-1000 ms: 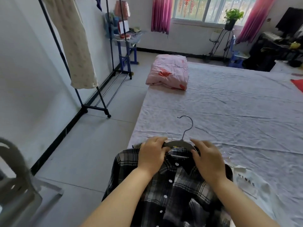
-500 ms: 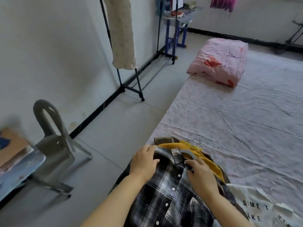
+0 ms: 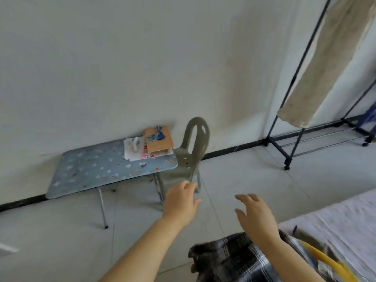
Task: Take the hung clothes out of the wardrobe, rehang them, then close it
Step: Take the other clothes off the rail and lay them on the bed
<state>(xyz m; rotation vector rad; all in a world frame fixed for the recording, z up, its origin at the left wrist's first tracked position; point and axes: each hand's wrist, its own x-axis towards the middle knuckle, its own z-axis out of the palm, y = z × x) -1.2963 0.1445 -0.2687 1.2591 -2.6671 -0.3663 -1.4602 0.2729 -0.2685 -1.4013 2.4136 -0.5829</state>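
While the black-and-white plaid button shirt (image 3: 230,261) lies crumpled at the near edge of the bed with the pale, wrinkled sheet (image 3: 335,216), neither hand touches it. It sits at the bottom of the view, partly over a yellow garment (image 3: 327,260) that shows beside it on the sheet.

The left hand (image 3: 179,204) is raised over the grey tiled floor (image 3: 61,241), back toward the camera, its fingers loosely bent and apart, with nothing in them. The right hand (image 3: 258,216) hovers just above the upper edge of the shirt, fingers spread and relaxed, also holding nothing. The two hands are near each other but do not touch.

Beyond the left hand stands a grey plastic chair with a slotted back (image 3: 186,159), just beside a low folding table whose blue, star-patterned tabletop (image 3: 97,171) runs along the white wall (image 3: 122,58). White papers (image 3: 132,152) and a brown piece of cardboard (image 3: 162,140) lie at the tabletop's end nearest the chair.

To the right, a black metal clothes rack on small wheels (image 3: 276,152) stands against the wall, well apart from the shirt. A long cream garment (image 3: 321,64) hangs from it, its hem clear of the floor.
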